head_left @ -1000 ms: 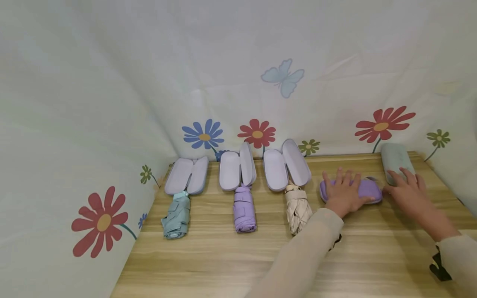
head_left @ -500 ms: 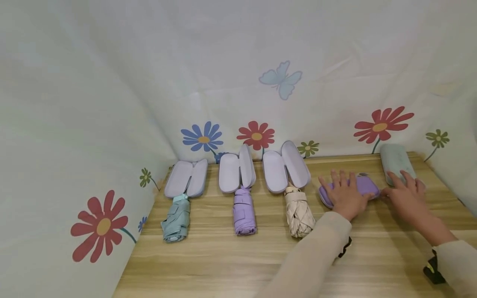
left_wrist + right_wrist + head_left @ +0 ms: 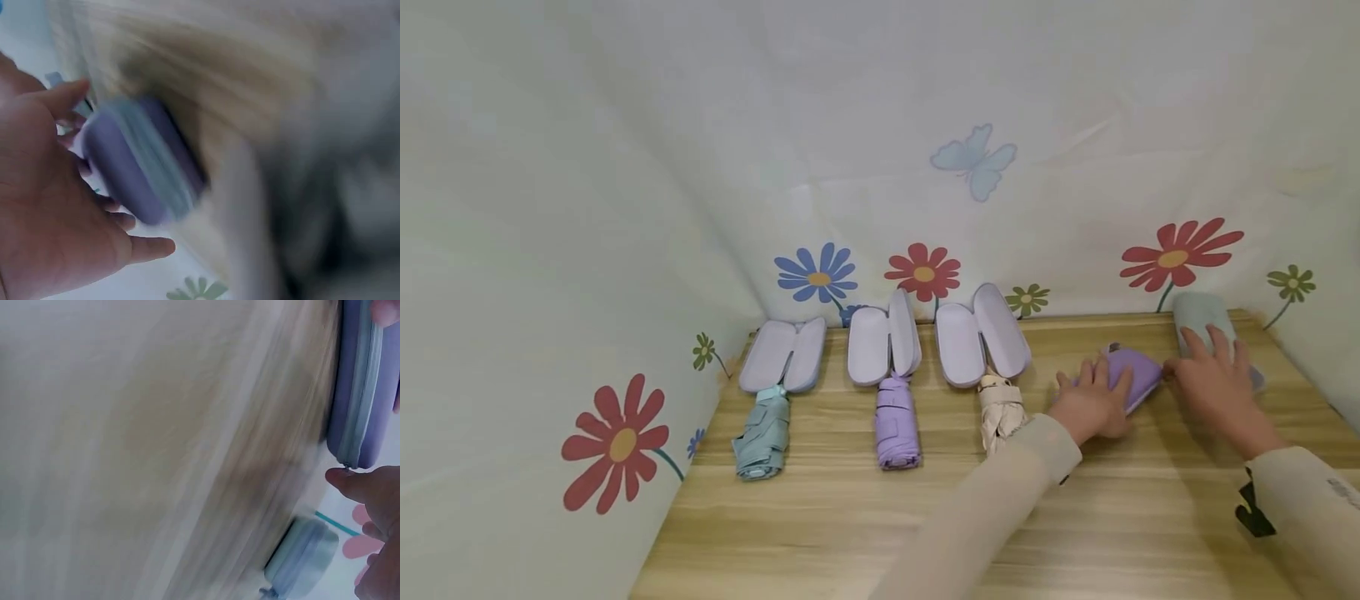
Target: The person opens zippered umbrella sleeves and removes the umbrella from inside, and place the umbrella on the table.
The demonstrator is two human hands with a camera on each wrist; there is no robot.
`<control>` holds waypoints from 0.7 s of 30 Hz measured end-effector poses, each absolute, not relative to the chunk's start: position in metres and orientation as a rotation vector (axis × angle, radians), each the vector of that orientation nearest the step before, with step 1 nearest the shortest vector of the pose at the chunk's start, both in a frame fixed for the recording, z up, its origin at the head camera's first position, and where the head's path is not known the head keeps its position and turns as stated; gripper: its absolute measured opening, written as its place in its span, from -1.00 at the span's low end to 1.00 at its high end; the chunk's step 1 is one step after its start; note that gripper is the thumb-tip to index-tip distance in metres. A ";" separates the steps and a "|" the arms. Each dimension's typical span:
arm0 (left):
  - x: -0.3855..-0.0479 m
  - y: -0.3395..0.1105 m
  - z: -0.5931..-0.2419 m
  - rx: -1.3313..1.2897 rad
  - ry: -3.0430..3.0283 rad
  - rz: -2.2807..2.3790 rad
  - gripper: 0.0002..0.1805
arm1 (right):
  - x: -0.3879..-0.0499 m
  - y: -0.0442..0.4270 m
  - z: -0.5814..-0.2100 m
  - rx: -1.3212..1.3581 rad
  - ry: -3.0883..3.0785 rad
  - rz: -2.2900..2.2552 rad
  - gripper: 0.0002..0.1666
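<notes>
- Here's the purple case [image 3: 1137, 373], tilted, toward four o'clock in the head view; the left hand [image 3: 1092, 408] curls its fingers over it;
- at the case's three o'clock, the right hand [image 3: 1213, 396] seems to pinch the zip pull [image 3: 348, 467];
- looks light, firm-shelled, perhaps slippery; best hold is round the body, clear of the zip

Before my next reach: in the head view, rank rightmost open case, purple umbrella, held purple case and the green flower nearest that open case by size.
1. Rightmost open case
2. Purple umbrella
3. Green flower
Unranked: held purple case, left hand hiding part
</notes>
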State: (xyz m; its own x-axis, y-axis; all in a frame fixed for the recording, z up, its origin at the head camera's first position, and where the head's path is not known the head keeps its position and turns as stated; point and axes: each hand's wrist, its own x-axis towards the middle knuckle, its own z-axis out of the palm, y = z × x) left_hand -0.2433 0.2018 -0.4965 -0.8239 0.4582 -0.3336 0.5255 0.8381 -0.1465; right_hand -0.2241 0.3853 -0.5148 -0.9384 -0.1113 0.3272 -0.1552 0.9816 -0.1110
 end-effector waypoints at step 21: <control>-0.238 0.202 -0.517 0.745 2.913 -0.230 -0.18 | -0.241 0.375 -0.520 0.155 -2.862 0.276 -0.79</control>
State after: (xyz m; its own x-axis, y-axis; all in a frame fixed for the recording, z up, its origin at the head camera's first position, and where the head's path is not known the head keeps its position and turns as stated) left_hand -0.2384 0.2020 -0.5168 -0.8707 0.4655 -0.1586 0.4846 0.8670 -0.1156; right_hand -0.2408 0.3753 -0.5205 -0.9600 -0.0805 0.2682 -0.1303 0.9762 -0.1733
